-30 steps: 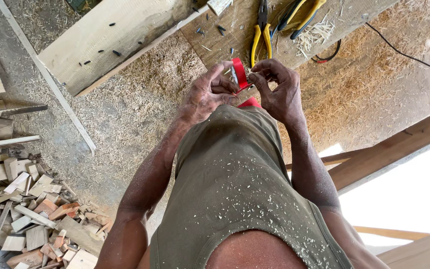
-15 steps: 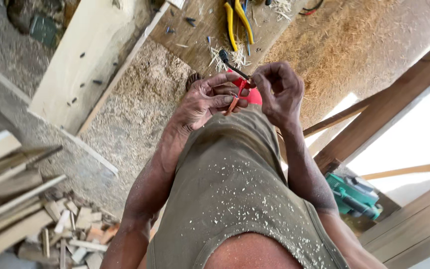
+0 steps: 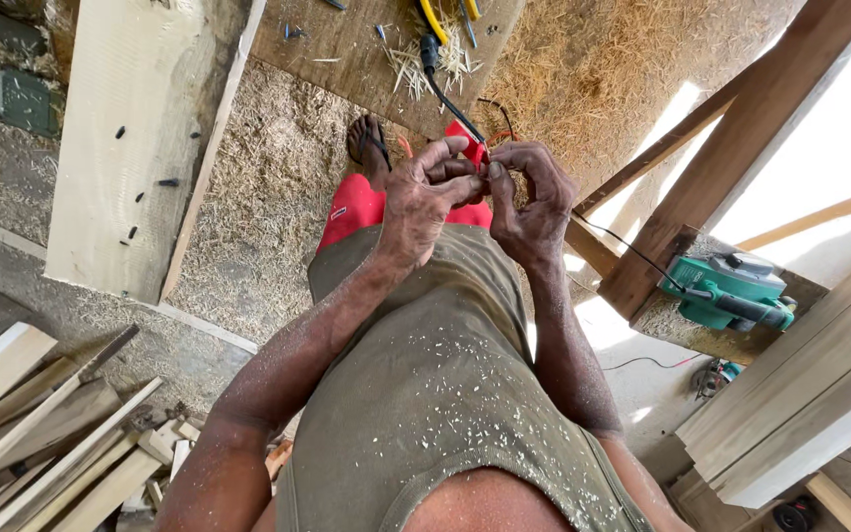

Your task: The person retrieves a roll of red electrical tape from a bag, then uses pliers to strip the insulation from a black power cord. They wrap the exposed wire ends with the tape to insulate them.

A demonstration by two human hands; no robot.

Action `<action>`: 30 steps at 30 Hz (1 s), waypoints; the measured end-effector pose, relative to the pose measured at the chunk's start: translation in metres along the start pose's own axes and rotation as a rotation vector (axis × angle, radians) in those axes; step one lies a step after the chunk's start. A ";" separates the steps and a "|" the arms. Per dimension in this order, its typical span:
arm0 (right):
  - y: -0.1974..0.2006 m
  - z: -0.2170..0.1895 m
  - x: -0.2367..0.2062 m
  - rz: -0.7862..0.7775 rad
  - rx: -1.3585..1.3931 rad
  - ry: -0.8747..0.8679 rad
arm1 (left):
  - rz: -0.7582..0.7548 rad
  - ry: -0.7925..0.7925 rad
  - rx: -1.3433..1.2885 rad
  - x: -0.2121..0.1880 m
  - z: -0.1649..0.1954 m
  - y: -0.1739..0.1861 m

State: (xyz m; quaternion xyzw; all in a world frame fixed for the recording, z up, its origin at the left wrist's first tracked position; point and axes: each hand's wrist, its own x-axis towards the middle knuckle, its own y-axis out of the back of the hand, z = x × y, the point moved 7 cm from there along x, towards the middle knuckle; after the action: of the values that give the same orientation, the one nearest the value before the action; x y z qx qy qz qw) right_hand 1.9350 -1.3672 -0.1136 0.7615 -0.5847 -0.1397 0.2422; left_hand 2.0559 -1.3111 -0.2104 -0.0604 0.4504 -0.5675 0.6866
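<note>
My left hand (image 3: 424, 202) and my right hand (image 3: 529, 202) meet in front of my chest, fingertips pinched together on a small red object (image 3: 477, 150) with a thin black cable (image 3: 445, 94) running up from it. Most of the object is hidden by my fingers. Both forearms are dusted with sawdust, and so is my olive shirt (image 3: 435, 394). Below the hands I see red shorts (image 3: 359, 209) and a foot in a sandal (image 3: 370, 140) on the sawdust floor.
A wide pale plank (image 3: 135, 138) lies at the left. A wooden board (image 3: 366, 49) at the top carries yellow-handled pliers (image 3: 433, 15) and screws. A green power planer (image 3: 731, 291) rests on a beam (image 3: 741, 148) at the right. Offcuts (image 3: 61, 443) pile up at the lower left.
The view has tilted and shifted, so the plank and floor slid left and the green planer came into view. My hands stay pinched together on the small red object.
</note>
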 end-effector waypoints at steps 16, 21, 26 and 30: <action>0.010 0.003 0.007 -0.173 0.026 0.060 | 0.234 -0.202 0.220 -0.006 -0.017 -0.009; 0.005 0.007 0.010 -0.245 0.058 0.080 | 0.317 -0.262 0.196 -0.009 -0.020 -0.008; -0.002 0.013 0.013 -0.338 0.096 0.103 | 0.367 -0.313 0.263 -0.017 -0.014 -0.013; -0.005 0.020 0.016 -0.396 0.117 0.106 | 0.443 -0.352 0.345 -0.024 -0.005 -0.017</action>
State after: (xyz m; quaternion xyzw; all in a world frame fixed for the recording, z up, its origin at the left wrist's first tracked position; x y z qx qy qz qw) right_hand 1.9333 -1.3858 -0.1319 0.8807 -0.4171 -0.1102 0.1957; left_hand 2.0414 -1.2944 -0.1903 0.0593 0.2245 -0.4531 0.8607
